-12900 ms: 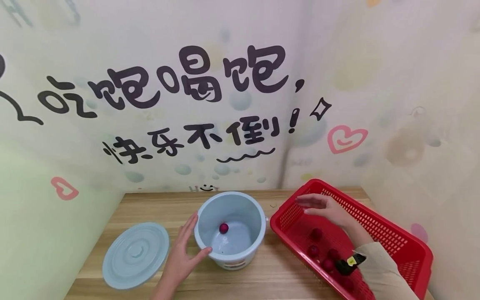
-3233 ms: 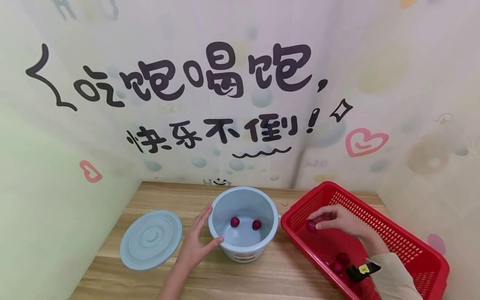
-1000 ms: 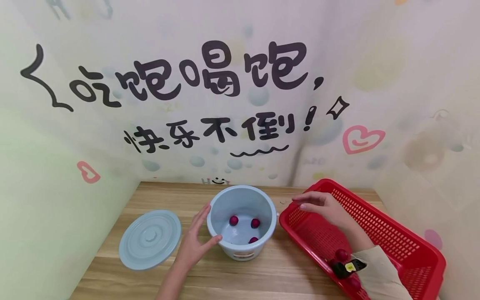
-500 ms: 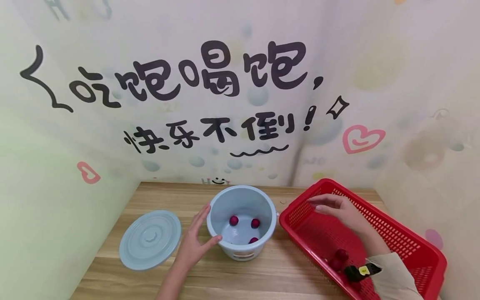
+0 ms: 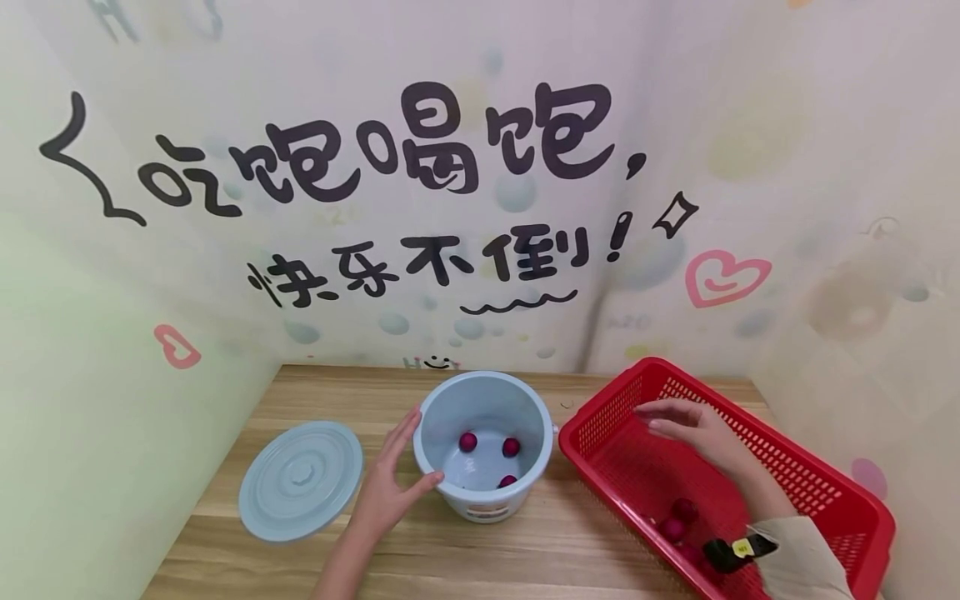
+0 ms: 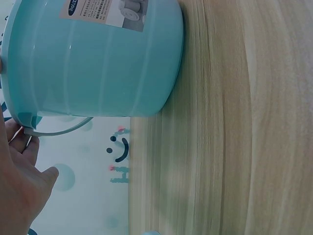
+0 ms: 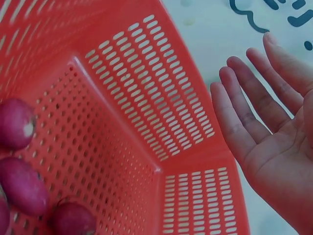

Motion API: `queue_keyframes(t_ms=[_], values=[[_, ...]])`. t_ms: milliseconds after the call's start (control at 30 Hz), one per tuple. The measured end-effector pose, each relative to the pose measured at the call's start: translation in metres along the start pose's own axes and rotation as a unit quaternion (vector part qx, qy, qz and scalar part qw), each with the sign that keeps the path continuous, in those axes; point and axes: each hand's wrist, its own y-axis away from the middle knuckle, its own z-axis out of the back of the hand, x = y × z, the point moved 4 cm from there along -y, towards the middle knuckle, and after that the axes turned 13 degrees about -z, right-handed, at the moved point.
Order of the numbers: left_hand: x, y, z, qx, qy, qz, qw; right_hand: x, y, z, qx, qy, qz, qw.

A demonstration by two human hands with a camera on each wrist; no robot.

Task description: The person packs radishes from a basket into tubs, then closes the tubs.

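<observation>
A light-blue bucket stands upright on the table with three small purplish-red radishes at its bottom. My left hand touches the bucket's left side at the rim with straight, spread fingers. Those fingers meet the rim near the handle in the left wrist view. Over the far left part of a red basket, my right hand is held with loosely extended fingers and nothing in it. Several radishes lie in the basket, partly hidden by my right wrist in the head view.
A round light-blue lid lies on the wooden table left of my left hand. The printed wall stands right behind the table. The basket's tall perforated sides rise around the radishes.
The bucket went from one radish to two, then three. Within the last second my right hand has moved right, away from the basket's left edge. My left hand stays at the bucket.
</observation>
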Motion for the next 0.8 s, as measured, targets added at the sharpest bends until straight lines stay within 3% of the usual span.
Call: queue_keyframes(t_ms=[500,800], values=[[0.002,0.001,-0.001,0.004,-0.003,0.008,1.0,-0.035,0.009,0.014,0.006,0.0,-0.055,0.9985],[0.002,0.001,-0.001,0.003,-0.003,0.005,1.0,-0.05,0.013,0.019,0.087,-0.021,-0.062,0.994]])
